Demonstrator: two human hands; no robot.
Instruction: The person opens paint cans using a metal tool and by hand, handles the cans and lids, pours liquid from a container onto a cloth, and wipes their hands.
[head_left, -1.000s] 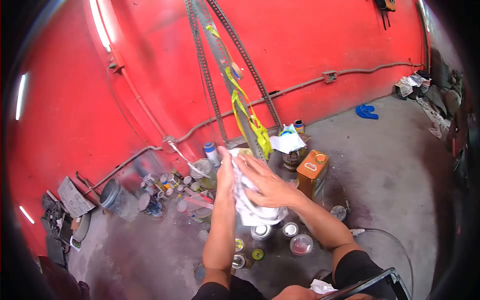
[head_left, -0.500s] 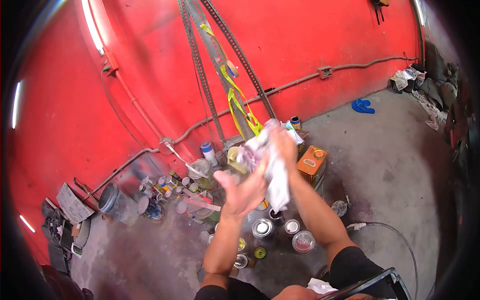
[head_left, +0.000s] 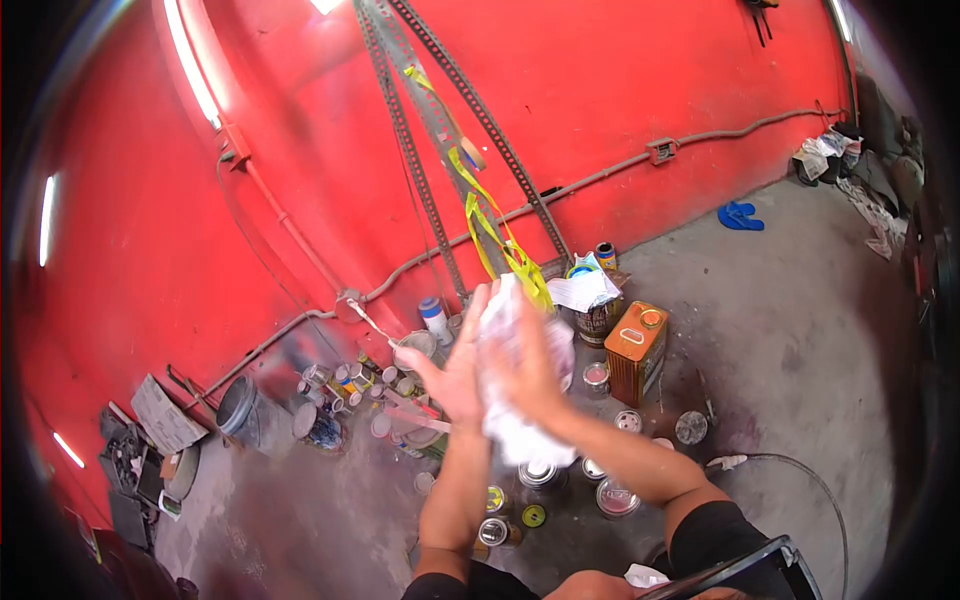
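A white rag with purple-pink stains (head_left: pixel 525 440) is bunched between my two hands, in the middle of the view above the paint cans. My left hand (head_left: pixel 458 375) is open, its thumb stuck out to the left and its fingers stretched upward along the rag's edge. My right hand (head_left: pixel 532 375), smeared by motion, presses the rag from the right side and holds it. Part of the rag spreads out behind the right fingers, and its lower end hangs below that hand.
Several paint cans stand on the floor below, among them a lidded can (head_left: pixel 617 497). An orange rectangular tin (head_left: pixel 637 350) is to the right. A bucket (head_left: pixel 250 410) stands left. A metal stand (head_left: pixel 485 120) leans by the red wall. Blue sandals (head_left: pixel 740 216) and a hose (head_left: pixel 815 480) lie right.
Both hands and the rag have moved lower in view. My left fingers now point up beside the rag, and the right hand has turned more upright. The view has shifted slightly.
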